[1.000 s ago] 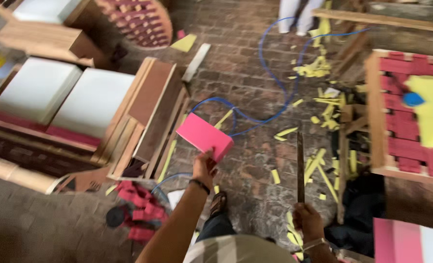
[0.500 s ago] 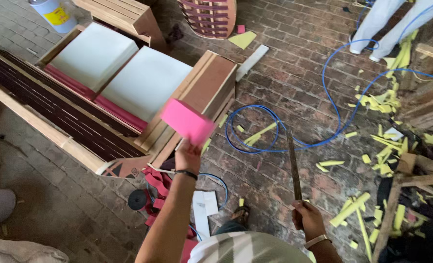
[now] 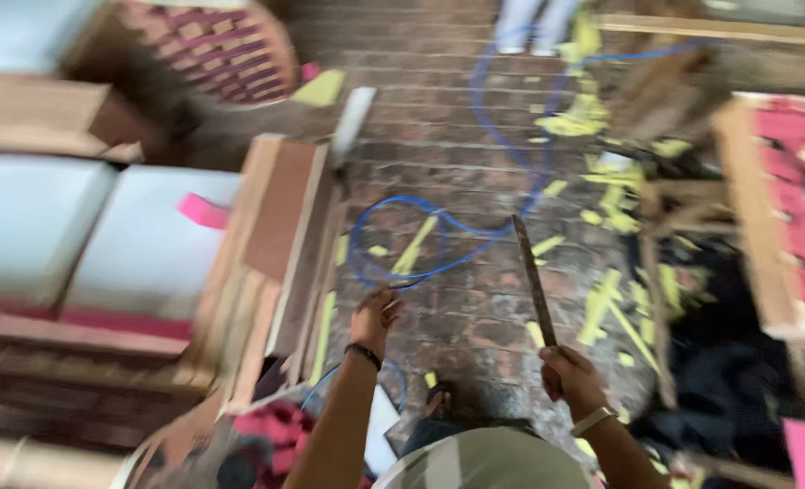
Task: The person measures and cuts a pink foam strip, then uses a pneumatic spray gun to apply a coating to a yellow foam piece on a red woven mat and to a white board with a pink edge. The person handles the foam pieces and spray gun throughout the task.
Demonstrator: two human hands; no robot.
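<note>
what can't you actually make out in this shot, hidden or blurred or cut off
1. Head view: the long dark flat blade in the right hand is motion-blurred; its edge and kind are unclear.
2. The small pink foam block over the white panels: blur hides whether it rests or is airborne.
3. The open left hand: fingertips smeared.
4. The person standing at the top: cut off by the edge, only the legs show.

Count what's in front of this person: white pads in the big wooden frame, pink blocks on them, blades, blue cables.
White pads: 2
Pink block: 1
Blade: 1, in the right hand
Blue cable: 1
Total: 5
</note>
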